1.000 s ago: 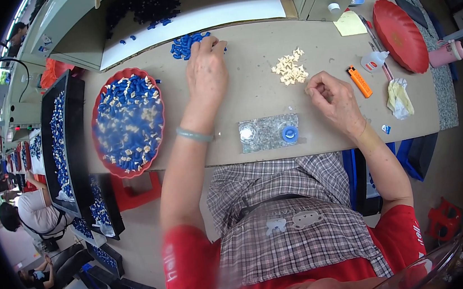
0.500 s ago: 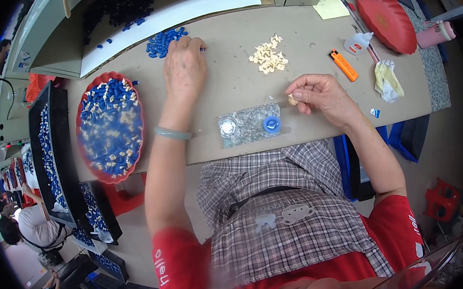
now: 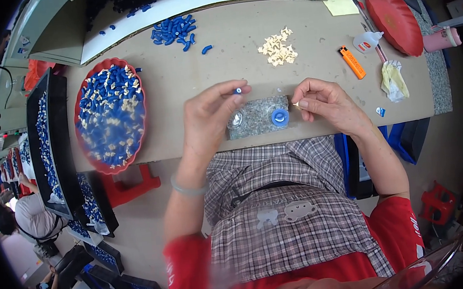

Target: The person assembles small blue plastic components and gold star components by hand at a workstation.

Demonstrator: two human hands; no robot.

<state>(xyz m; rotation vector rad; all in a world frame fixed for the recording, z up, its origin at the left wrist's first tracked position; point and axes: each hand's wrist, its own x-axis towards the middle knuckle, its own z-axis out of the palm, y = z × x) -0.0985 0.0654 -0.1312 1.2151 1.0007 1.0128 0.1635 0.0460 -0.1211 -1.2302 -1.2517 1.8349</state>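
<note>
Between the thumb and fingers of my left hand [image 3: 211,113] is a small blue plastic piece [image 3: 238,91], held over the left part of a speckled slab [image 3: 257,117]. My right hand [image 3: 326,103] pinches a small cream plastic piece [image 3: 296,104] just off the slab's right end. On the slab sit a clear round dish [image 3: 235,120] at the left and a blue round cup [image 3: 280,118] at the right. Farther back lie a pile of blue pieces [image 3: 173,30] and a pile of cream pieces [image 3: 278,48].
At the left, a red scalloped tray [image 3: 143,120] holds mixed blue and cream pieces. An orange cutter [image 3: 352,63], a small white bottle [image 3: 367,41], a crumpled yellow cloth [image 3: 393,79] and a red dish [image 3: 394,17] lie at the right. Another person [image 3: 36,216] works at far left.
My left hand has come back from the blue pile toward the slab with a blue piece in it. The right hand still pinches its cream piece, near the slab's right end.
</note>
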